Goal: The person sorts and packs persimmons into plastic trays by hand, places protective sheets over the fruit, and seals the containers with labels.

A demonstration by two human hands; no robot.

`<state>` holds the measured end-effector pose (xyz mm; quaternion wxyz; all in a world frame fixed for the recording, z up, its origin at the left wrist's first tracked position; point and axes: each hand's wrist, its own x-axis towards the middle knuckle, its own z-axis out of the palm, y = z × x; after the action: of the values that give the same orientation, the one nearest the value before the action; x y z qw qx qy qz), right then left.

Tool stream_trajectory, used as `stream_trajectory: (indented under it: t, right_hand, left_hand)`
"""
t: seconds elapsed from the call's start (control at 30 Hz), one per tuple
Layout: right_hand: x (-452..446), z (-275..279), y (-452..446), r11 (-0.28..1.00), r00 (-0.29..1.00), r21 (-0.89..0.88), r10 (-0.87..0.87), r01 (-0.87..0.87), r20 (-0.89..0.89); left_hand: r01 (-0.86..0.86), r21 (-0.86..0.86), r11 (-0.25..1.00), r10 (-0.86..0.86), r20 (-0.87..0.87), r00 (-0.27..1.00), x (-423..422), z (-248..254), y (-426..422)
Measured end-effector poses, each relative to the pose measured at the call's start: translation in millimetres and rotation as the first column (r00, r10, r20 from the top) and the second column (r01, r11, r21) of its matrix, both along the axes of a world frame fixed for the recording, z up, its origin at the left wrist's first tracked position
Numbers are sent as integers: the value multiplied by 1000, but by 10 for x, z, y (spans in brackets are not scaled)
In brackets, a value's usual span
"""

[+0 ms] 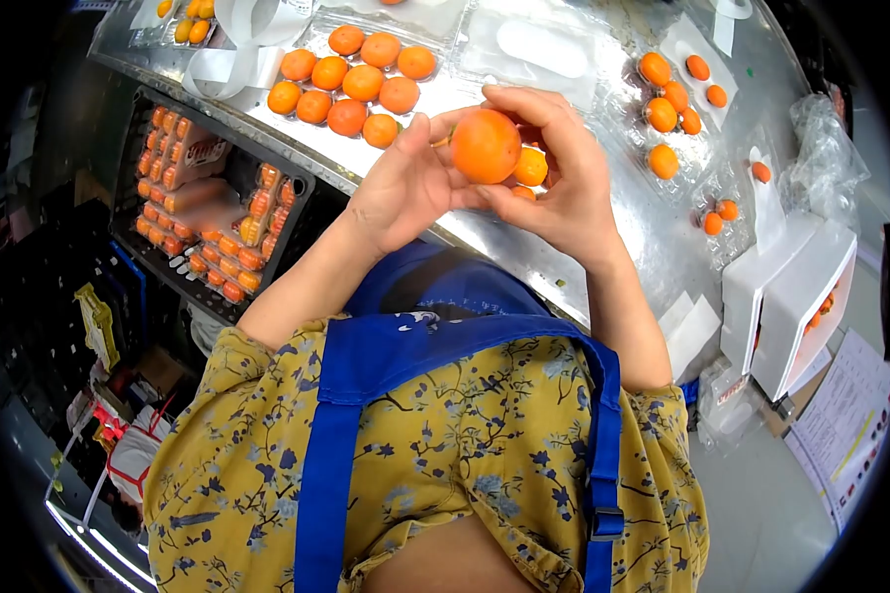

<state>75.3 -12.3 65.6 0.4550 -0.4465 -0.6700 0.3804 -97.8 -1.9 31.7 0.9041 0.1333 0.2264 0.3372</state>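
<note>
A large orange mandarin (485, 146) is held up between my two hands over the near edge of the metal table. My left hand (402, 188) cups it from the left, the thumb raised and the fingertips hidden behind the fruit. My right hand (571, 163) is curled around from the right, with its fingers over and behind the mandarin. A smaller orange fruit (530, 166) shows inside the curl of my right hand; whether the hand grips it is unclear. Just beyond my left hand, several mandarins (363, 83) sit in rows in a clear plastic tray.
Loose small orange fruits (663, 114) lie on clear packaging at the right. A white foam box (796, 306) and crumpled plastic (823, 158) stand farther right. At the left, below table height, a black crate (302, 178) holds packed orange fruit. White tape loops (218, 74) lie at the upper left.
</note>
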Motion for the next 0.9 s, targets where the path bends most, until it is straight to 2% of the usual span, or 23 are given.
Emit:
stream_trajectory:
  t: [0.1, 0.13, 0.23, 0.3, 0.37, 0.4, 0.47, 0.5, 0.6, 0.73, 0.83, 0.9]
  right_hand:
    - [-21, 2, 13, 989, 989, 146, 6, -28, 149]
    - [-22, 0, 17, 979, 981, 198, 8, -48, 194]
    - [-10, 21, 14, 979, 977, 195, 19, -62, 215]
    - [1, 31, -17, 999, 999, 34, -28, 28, 15]
    - [51, -72, -50, 989, 986, -140, -66, 44, -155]
    - [40, -125, -65, 965, 952, -262, -67, -15, -298]
    - [-9, -170, -117, 871, 823, -459, -125, -176, -554]
    - [-33, -188, -148, 825, 788, -512, -143, -240, -599]
    - [-139, -111, -148, 736, 722, -596, -216, -322, -657]
    - [-264, -143, -112, 810, 753, -522, -162, -268, -638]
    - [-339, -98, -40, 757, 698, -562, -202, -335, -687]
    - [-449, -48, 27, 762, 710, -561, -195, -324, -676]
  left_hand:
    - [121, 35, 992, -125, 153, 980, -33, -57, 33]
    - [117, 49, 992, -123, 149, 981, -36, -79, 34]
    - [68, 128, 989, -80, 90, 993, -42, -104, 48]
    - [-10, 238, 971, 12, -9, 1000, -68, -48, 72]
    - [-76, 490, 868, 184, -176, 967, -76, 38, 99]
    - [-84, 604, 792, 280, -238, 930, -75, 50, 112]
    - [-88, 726, 682, 356, -224, 907, -121, 33, 130]
    - [-77, 777, 624, 401, -233, 886, -135, 31, 124]
    - [-4, 892, 452, 519, -259, 814, -203, 13, 109]
    - [105, 974, 200, 668, -214, 713, -302, -36, 155]
    - [132, 978, 163, 708, -209, 674, -400, -30, 211]
    - [143, 966, 216, 720, -256, 645, -469, -13, 233]
